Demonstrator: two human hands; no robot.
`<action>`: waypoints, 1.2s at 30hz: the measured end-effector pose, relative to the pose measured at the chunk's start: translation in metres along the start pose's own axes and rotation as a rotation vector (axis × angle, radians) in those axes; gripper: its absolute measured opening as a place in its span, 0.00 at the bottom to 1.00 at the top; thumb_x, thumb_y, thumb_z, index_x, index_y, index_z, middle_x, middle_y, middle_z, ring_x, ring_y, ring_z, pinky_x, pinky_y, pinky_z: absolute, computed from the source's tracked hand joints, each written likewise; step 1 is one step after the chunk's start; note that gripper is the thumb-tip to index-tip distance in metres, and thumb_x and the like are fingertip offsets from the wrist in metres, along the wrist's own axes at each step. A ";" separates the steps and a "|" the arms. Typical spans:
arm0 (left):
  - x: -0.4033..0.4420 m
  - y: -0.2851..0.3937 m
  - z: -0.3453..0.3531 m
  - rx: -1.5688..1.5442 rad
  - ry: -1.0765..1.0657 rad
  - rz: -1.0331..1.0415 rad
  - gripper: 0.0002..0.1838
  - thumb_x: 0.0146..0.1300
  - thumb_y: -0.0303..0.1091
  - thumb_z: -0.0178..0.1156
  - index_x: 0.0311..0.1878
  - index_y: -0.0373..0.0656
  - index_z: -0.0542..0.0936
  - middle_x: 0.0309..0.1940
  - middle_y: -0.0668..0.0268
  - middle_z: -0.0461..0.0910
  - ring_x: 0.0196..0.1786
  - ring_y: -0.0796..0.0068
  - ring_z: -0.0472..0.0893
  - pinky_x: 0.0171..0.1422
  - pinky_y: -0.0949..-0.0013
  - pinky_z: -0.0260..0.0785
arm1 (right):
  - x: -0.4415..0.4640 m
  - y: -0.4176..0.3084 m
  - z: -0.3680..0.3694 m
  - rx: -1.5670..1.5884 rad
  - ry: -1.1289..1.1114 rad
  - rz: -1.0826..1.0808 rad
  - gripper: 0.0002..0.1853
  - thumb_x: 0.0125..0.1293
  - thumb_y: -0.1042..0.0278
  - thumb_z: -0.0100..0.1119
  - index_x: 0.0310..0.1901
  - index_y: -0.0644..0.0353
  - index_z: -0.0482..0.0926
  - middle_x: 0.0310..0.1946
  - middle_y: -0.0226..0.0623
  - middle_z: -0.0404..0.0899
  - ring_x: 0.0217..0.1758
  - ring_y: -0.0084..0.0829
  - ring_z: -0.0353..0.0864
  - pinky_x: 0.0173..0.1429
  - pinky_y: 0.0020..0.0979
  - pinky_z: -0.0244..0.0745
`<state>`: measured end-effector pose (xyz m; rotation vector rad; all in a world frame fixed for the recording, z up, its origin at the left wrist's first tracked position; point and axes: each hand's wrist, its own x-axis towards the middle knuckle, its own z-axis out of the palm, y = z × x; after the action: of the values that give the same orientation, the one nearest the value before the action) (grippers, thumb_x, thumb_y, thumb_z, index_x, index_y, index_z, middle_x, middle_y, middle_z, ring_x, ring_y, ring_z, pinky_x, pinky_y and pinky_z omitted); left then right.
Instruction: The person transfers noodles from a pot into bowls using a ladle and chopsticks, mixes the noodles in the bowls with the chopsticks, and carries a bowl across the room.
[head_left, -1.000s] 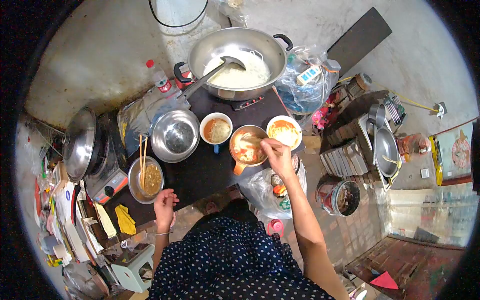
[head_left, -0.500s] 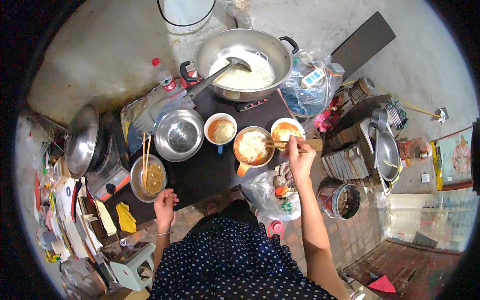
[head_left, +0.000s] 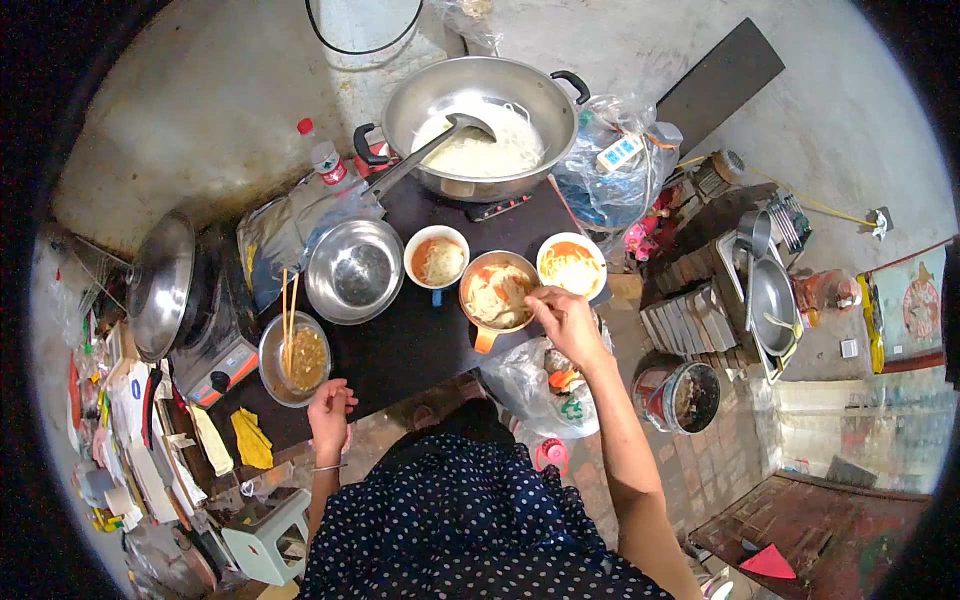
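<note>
My right hand is closed on chopsticks, now mostly hidden by the fingers, over a cup with an orange handle. Noodles in reddish broth fill that cup. To its left stands a white cup with a blue handle, and to its right a white bowl of noodles; both hold reddish broth. My left hand rests at the table's front edge, fingers loosely curled and holding nothing. Near it sits a metal bowl of brown sauce, with another pair of chopsticks standing in it.
A large two-handled pot of pale noodles stands at the back, a ladle lying across it. An empty steel basin is left of the cups. A plastic bottle, a cooker and a yellow cloth are also around.
My right hand has moved left and down, closer to the orange-handled cup. The noodles there have shifted, and the chopsticks hardly show now. My left hand has stayed in place.
</note>
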<state>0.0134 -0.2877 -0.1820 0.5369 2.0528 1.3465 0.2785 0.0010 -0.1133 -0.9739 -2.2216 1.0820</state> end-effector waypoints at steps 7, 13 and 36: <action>-0.002 0.000 0.000 0.018 -0.003 0.009 0.09 0.63 0.26 0.47 0.44 0.36 0.74 0.31 0.66 0.76 0.29 0.79 0.76 0.32 0.78 0.68 | 0.001 0.005 -0.005 0.079 0.317 0.242 0.10 0.61 0.69 0.54 0.32 0.69 0.79 0.29 0.45 0.80 0.29 0.33 0.80 0.36 0.29 0.73; -0.003 -0.003 -0.006 0.015 -0.020 0.007 0.09 0.64 0.27 0.47 0.44 0.36 0.74 0.30 0.67 0.76 0.29 0.79 0.76 0.32 0.78 0.68 | -0.012 -0.008 0.003 0.109 0.148 0.030 0.10 0.62 0.68 0.54 0.35 0.67 0.79 0.25 0.38 0.81 0.26 0.26 0.79 0.33 0.24 0.73; -0.012 -0.078 -0.046 0.117 -0.071 -0.170 0.06 0.61 0.25 0.50 0.37 0.33 0.74 0.24 0.65 0.75 0.27 0.79 0.76 0.33 0.75 0.70 | -0.006 0.008 -0.004 0.088 -0.020 -0.047 0.11 0.62 0.71 0.53 0.32 0.72 0.78 0.28 0.37 0.79 0.28 0.22 0.77 0.35 0.23 0.72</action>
<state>-0.0100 -0.3570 -0.2374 0.4419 2.0775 1.1000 0.2884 0.0015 -0.1178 -0.8730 -2.1816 1.1624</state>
